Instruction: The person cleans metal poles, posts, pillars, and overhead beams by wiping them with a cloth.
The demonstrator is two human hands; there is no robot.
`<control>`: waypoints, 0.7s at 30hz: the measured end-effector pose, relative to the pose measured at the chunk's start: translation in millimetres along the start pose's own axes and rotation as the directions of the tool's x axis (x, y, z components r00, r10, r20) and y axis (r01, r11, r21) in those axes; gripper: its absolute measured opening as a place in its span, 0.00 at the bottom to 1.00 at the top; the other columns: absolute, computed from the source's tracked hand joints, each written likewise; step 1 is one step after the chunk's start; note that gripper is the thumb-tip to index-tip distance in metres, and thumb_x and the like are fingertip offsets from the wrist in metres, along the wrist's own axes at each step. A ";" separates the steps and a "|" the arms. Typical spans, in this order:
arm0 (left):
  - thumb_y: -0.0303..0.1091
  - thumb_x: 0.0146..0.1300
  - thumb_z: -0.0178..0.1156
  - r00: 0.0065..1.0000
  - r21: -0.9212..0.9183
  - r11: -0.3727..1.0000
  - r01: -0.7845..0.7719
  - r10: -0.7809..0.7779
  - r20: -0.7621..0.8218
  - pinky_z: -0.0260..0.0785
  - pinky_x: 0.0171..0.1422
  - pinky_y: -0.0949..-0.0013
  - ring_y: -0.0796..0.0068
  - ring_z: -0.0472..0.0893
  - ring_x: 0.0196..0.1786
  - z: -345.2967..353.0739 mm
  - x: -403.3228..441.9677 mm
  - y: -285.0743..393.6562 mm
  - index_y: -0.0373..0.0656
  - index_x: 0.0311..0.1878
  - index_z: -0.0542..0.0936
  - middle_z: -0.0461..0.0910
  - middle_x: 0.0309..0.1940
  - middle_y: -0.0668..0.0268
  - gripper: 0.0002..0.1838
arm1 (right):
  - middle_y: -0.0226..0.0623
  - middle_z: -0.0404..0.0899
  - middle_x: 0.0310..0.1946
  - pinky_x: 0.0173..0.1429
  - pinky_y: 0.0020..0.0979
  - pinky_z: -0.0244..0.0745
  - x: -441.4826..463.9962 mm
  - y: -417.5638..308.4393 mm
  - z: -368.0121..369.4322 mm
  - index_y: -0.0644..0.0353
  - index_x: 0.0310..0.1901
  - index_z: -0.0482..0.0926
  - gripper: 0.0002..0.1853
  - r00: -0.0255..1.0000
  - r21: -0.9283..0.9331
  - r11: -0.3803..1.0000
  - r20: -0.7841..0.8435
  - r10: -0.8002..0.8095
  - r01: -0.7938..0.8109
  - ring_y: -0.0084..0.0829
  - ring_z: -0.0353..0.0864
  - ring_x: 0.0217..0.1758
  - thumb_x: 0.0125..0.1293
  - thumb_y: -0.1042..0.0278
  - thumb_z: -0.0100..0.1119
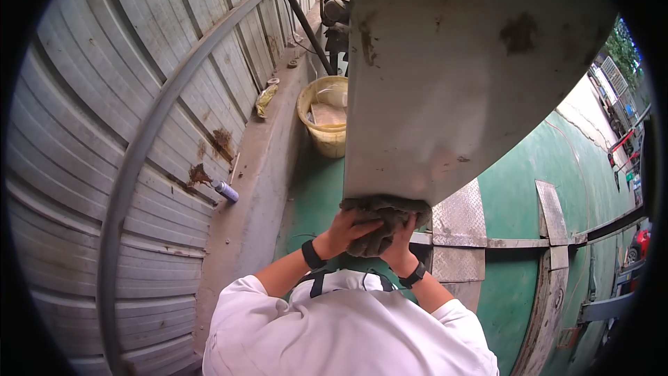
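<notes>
Both of my hands are on a dark grey-brown cloth [391,207], bunched up at the near edge of a large white panel [431,97]. My left hand [342,232] grips the cloth from the left, its fingers bent over the folds. On the right side, my right hand [401,245] holds it with the thumb pointing up along the fabric. The cloth covers part of the panel's near edge. Brown stains and scuffs mark the panel's surface. Some fingertips are hidden in the folds.
A corrugated metal wall [83,132] with a curved pipe [129,160] runs along the left. A spray can [225,191] lies on the concrete ledge [243,216]. Beyond stands a yellowish bucket [327,141]. Metal tread plates [459,216] lie on the green floor [511,202] at right.
</notes>
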State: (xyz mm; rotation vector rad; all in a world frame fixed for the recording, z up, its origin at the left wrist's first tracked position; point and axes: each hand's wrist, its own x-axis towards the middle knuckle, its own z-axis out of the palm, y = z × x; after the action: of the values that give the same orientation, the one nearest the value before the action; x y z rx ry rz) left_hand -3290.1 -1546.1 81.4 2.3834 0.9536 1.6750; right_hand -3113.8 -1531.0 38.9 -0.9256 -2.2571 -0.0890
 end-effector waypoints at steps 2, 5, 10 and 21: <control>0.31 0.51 0.65 0.943 -0.154 0.932 0.329 -0.333 -0.002 0.76 0.47 0.57 0.53 0.81 0.45 0.3 -9.0 6.9 0.53 0.54 0.80 0.79 0.47 0.58 0.24 | 0.41 0.69 0.62 0.78 0.43 0.49 7.3 2.4 -5.2 0.57 0.61 0.71 0.35 0.990 -0.010 0.993 -0.068 -0.122 0.122 0.43 0.64 0.69 0.53 0.50 0.67; 0.30 0.54 0.64 0.548 -0.460 0.395 0.795 -0.793 0.266 0.76 0.46 0.60 0.56 0.82 0.43 16.3 -11.8 12.7 0.48 0.51 0.79 0.80 0.46 0.56 0.19 | 0.39 0.70 0.61 0.76 0.46 0.52 34.9 5.4 -28.0 0.57 0.59 0.74 0.34 0.970 0.116 0.977 -0.185 -0.157 0.180 0.44 0.64 0.69 0.51 0.51 0.69; 0.29 0.62 0.63 0.973 -0.111 0.985 0.136 -0.153 -0.171 0.76 0.51 0.59 0.56 0.83 0.45 14.9 50.0 22.3 0.41 0.51 0.77 0.80 0.49 0.52 0.14 | 0.40 0.71 0.61 0.73 0.48 0.55 60.9 4.7 -63.6 0.56 0.56 0.76 0.32 0.968 0.087 0.984 -0.211 -0.134 0.155 0.44 0.65 0.68 0.50 0.51 0.69; 0.39 0.56 0.66 1.000 0.044 0.999 0.006 -0.004 -0.030 0.73 0.55 0.55 0.52 0.80 0.49 42.7 43.2 17.8 0.53 0.52 0.82 0.80 0.50 0.57 0.18 | 0.40 0.69 0.62 0.71 0.42 0.61 -67.1 92.0 73.7 0.56 0.66 0.66 0.38 0.879 0.931 0.041 0.328 0.346 -0.363 0.40 0.69 0.64 0.65 0.33 0.43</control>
State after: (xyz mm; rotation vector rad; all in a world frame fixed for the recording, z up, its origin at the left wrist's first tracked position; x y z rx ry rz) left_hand -3235.9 -1525.8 107.1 2.3876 1.0101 1.7102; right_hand -3062.5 -1480.1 -75.9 -0.6063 -1.3741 1.5226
